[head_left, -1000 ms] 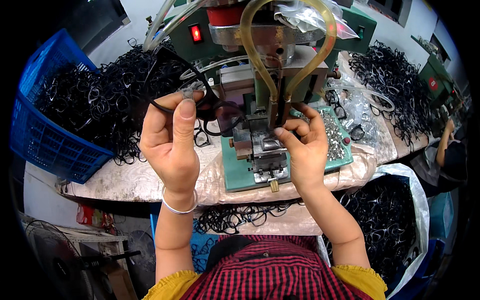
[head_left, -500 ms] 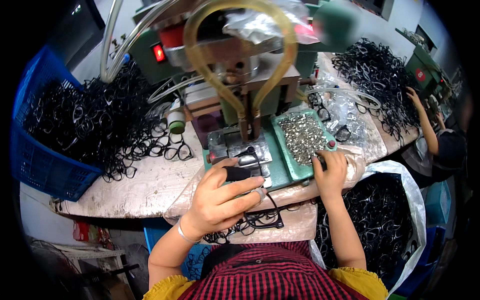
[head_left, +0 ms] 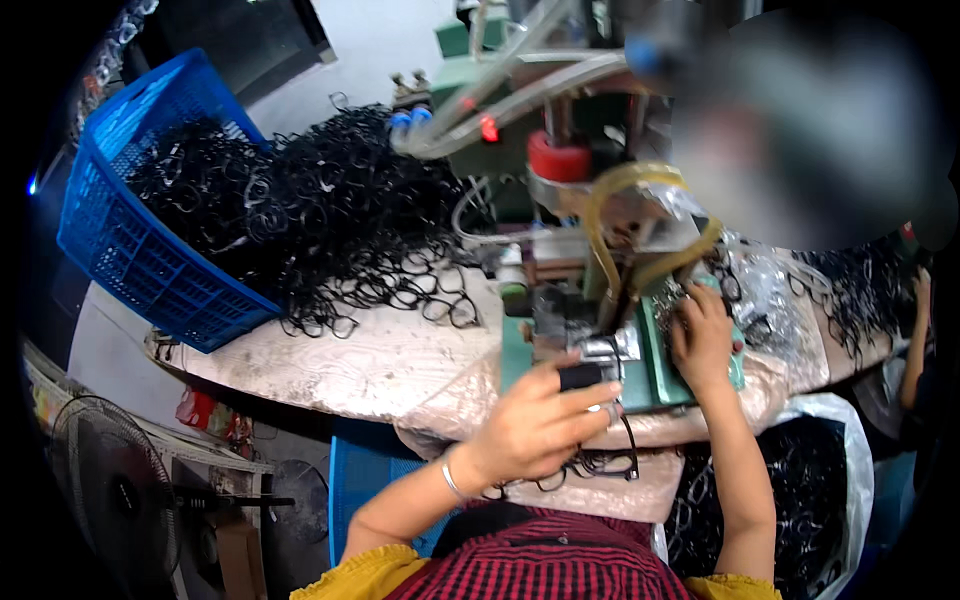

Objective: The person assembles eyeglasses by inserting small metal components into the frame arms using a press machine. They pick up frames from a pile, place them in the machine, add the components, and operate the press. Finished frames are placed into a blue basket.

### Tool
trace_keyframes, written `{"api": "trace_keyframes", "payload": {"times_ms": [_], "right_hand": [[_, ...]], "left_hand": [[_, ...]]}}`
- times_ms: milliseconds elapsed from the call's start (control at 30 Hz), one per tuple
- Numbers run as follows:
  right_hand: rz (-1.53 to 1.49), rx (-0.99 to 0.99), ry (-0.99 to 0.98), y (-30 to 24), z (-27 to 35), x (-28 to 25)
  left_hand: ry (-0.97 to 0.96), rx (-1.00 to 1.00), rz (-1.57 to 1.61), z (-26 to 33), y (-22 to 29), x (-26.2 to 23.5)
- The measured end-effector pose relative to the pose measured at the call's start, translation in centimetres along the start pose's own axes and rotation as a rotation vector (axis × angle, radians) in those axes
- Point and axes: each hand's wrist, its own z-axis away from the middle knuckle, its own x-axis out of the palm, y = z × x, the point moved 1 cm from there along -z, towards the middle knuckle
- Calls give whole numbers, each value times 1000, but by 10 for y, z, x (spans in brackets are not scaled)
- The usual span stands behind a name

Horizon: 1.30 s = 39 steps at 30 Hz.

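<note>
My left hand, with a black sleeve on one finger and a ring, is closed on a black eyeglass frame. Part of the frame rests at the metal fixture of a bench press; the fingers cover the rest. To the right, my right hand dips into a green tray of small silvery metal parts. Its fingers are curled with their tips among the parts, and whatever they pinch is too small to make out.
A tipped blue basket spills black eyeglass frames across the table at left. More frames fill a white-lined sack at lower right. A fan stands lower left. Another person's arm shows far right.
My view has swung left, so the bench shifts rightward and more of the basket and fan shows. My right hand has moved from the tray's near edge farther in among the metal parts.
</note>
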Motion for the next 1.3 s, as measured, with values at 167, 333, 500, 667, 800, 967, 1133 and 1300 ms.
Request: {"api": "trace_keyframes", "payload": {"times_ms": [167,333,500,667,800,967,1133,1300], "right_hand": [[-695,710,352,7,45,-9],[-622,588,250,-15,27,0],[-664,506,338,-36,20,-2],[-494,427,270,-17,18,-11],[-481,482,277,-7,40,-29],[-512,643,214,-3,88,-55],[-769,284,138,-52,10,-59],[-950,290,141,-84,-33,-28]], "left_hand": [[274,-315,-568,80,-1,-33],[-394,-535,-862,112,-117,-100],[-138,-682,-551,168,-232,-92],[237,-761,-521,116,-207,-114],[411,-889,-1018,164,-242,-157],[120,-1076,-915,208,-256,-125],[370,-899,-695,184,-267,-99],[923,-914,89,114,-162,-80]]}}
